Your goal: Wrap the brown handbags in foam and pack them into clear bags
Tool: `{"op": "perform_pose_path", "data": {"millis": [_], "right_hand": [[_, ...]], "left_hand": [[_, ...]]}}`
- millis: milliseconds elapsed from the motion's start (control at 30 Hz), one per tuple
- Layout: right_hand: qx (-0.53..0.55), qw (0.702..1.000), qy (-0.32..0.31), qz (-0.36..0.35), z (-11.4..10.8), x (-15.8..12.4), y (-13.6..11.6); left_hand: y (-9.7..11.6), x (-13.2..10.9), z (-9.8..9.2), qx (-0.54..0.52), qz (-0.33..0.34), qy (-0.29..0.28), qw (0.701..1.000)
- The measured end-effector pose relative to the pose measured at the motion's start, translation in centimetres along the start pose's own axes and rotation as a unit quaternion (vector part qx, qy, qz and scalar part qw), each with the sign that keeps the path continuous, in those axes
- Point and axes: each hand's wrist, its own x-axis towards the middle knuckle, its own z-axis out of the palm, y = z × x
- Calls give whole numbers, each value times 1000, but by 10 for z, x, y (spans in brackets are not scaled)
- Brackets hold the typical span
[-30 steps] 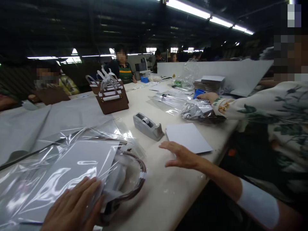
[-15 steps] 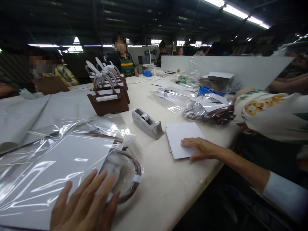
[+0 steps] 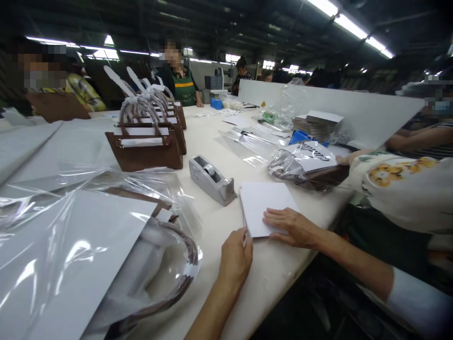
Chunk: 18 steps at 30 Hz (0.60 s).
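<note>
**Two hands at a stack of white cards**

The only writing in view is a line of dark cursive lettering on a white card inside the wrapped bag (image 3: 307,163) at right of centre. It is too tilted and glare-struck to read. The green apron on a person at the upper middle of the frame carries an orange band, with no legible words.

The stack of white cards (image 3: 265,203) lies on the pale table (image 3: 212,137) just right of centre, near the table's front edge. The right hand (image 3: 290,226) rests palm down on the stack's near corner. Its fingers are loosely spread and flat and grip nothing. Its forearm runs off to the lower right, into a white sleeve. The left hand (image 3: 235,257) comes up from the bottom edge with its back to the camera and its fingers curled. Its fingertips meet the stack's left near edge, and I cannot tell whether it pinches a card.

Just left of the stack sits a grey tape dispenser (image 3: 211,180). Beyond it, at the upper left, stands a row of brown gift bags (image 3: 146,150) with white ribbon handles. A large bag in clear film (image 3: 81,245) fills the lower left. At the right edge, a co-worker's floral sleeve (image 3: 399,189) reaches to the wrapped bag.
</note>
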Motion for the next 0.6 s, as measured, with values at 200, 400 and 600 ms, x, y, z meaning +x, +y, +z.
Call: {"op": "perform_pose_path", "data": {"millis": [200,400,600], "right_hand": [[11,999,21,-23,2,-4,2],[44,999,19,6,9,-9,6],[54,998,19,29,11,-11,3]], "left_hand": [[-5,22,15,-201,-170,-26,964],[4,16,22,-347,-236,-52,906],[7,15,30,-429,-232,-48,872]]}}
